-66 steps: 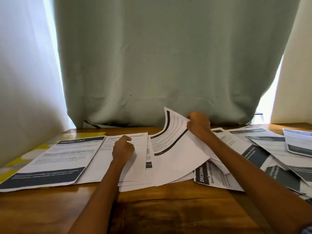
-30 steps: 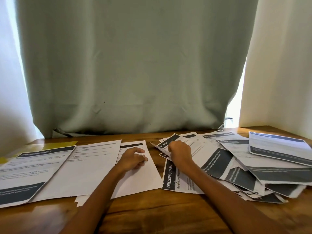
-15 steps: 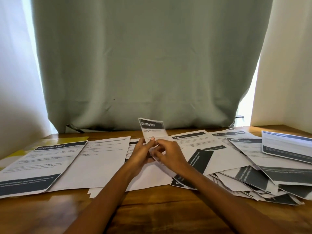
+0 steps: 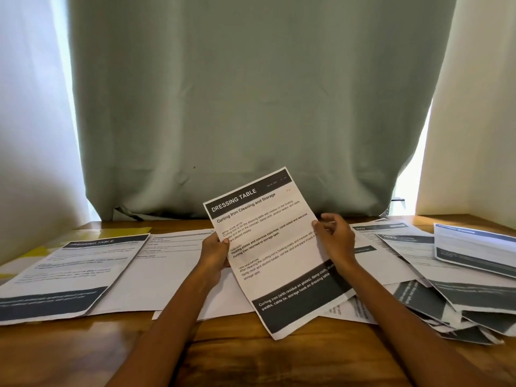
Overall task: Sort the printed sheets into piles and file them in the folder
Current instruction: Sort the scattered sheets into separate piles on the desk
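Both hands up over the wooden table (image 4: 251, 356): left hand (image 4: 213, 254) and right hand (image 4: 336, 241) pinching the side edges of one tilted printed sheet (image 4: 275, 247), loose sheets (image 4: 418, 275) spread out below

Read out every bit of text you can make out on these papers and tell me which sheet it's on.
White held sheet with dark bands, gripped by left hand and right hand:
"DRESSING TABLE"
"Curling Iron Cleaning and Storage"
"Heating plates and crevices stain-free, cord coiled and secured"
Flat left sheet with dark header: "DRESSING TABLE"; the rest is blurred.
Messy right pile of sheets: too blurred to read.
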